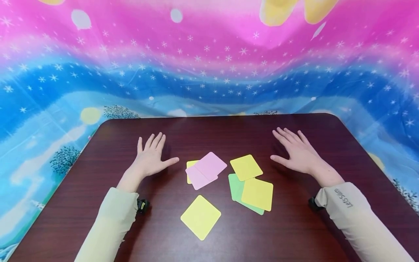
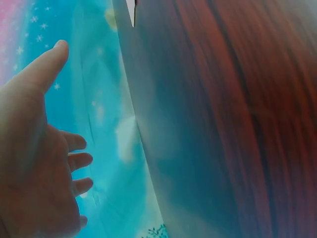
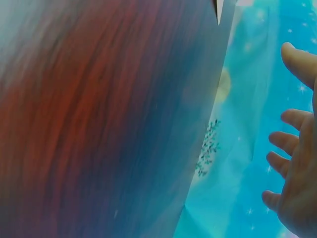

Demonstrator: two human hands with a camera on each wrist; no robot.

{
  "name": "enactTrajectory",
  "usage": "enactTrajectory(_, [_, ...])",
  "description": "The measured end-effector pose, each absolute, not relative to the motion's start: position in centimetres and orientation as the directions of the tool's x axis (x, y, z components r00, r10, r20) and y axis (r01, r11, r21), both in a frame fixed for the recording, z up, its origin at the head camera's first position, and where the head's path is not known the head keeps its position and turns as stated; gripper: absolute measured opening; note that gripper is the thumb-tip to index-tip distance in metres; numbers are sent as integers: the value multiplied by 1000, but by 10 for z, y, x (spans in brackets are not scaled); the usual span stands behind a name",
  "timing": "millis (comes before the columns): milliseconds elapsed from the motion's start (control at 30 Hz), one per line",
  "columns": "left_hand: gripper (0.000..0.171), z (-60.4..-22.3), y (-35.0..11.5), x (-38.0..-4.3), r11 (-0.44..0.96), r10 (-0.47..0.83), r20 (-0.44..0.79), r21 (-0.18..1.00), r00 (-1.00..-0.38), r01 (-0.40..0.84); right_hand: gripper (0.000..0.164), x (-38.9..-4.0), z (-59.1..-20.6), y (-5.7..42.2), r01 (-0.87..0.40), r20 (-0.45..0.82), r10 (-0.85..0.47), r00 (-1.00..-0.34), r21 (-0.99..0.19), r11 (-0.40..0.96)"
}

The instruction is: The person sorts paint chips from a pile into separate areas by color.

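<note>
My left hand [image 1: 150, 158] is held out over the table left of some square paper cards, fingers straight and thumb apart, holding nothing. On the other side my right hand [image 1: 298, 153] is spread the same way with nothing in it. Nearest the left hand, two overlapping pink cards [image 1: 211, 165] partly cover a yellow card [image 1: 189, 179]. Toward the right hand are a yellow card [image 1: 246, 167] and another yellow card [image 1: 258, 194], which overlaps green paper [image 1: 236, 187]. A single yellow card [image 1: 200, 217] lies by itself closer to me. Both wrist views show the hands' extended fingers.
The cards lie on a dark reddish-brown wooden table [image 1: 157, 233] with rounded far corners. Behind and beside it hangs a pink and blue cloth [image 1: 209, 62] printed with snowflakes. Each wrist wears a black device [image 1: 143, 206] at the sleeve cuff.
</note>
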State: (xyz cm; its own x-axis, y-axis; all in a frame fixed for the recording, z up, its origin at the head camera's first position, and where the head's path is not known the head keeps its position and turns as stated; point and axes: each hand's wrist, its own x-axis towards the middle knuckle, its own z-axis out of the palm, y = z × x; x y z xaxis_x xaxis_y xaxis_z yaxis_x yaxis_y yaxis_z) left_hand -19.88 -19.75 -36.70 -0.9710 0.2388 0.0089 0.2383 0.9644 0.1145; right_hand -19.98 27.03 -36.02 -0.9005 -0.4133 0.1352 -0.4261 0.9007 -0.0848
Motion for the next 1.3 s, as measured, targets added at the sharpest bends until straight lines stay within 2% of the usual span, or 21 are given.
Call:
enactTrajectory(633, [95,-371,-164,-195,946,313,11,86,-950,313,82,-204,-365,229,-537,141,-526,-839,-51,842])
enactTrajectory(1300, [93,-372,-132,-187,928,371,-20,58,-929,369,80,-205,-362,181,-629,68,-630,-773,39,776])
